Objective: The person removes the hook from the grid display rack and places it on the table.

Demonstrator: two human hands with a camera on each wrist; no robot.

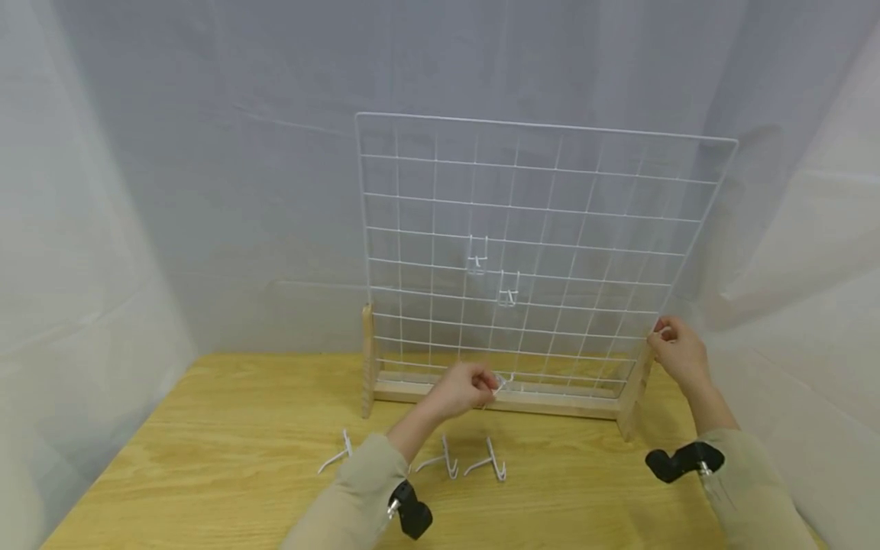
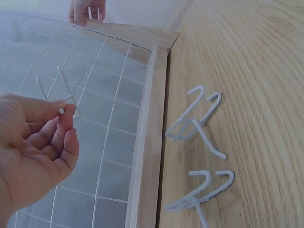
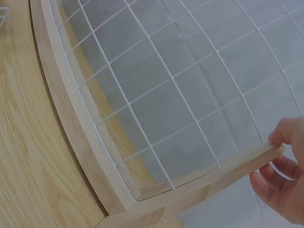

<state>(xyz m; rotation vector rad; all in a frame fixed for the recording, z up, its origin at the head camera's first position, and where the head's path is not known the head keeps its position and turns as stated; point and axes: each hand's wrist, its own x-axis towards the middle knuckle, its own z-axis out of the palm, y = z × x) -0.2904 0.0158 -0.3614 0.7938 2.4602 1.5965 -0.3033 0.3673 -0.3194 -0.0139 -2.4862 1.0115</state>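
A white wire grid panel [image 1: 550, 229] stands upright in a wooden base [image 1: 550, 405]. My left hand [image 1: 462, 389] pinches a white wire hook [image 2: 71, 97] between thumb and fingers, in front of the grid's lower part; its two bent prongs point away from the hand in the left wrist view. My right hand [image 1: 681, 353] grips the top of the base's right wooden upright [image 3: 270, 154], thumb on one side and fingers on the other. Two white hooks hang on the grid: an upper one [image 1: 477, 260] and a lower one [image 1: 509, 294].
Three white hooks show on the wooden table [image 1: 227, 428] before the base: a left one [image 1: 346, 445], a middle one [image 1: 445, 458] and a right one [image 1: 493, 461]. The left forearm partly covers that area. Pale curtains [image 1: 206, 191] surround the table at the back and sides.
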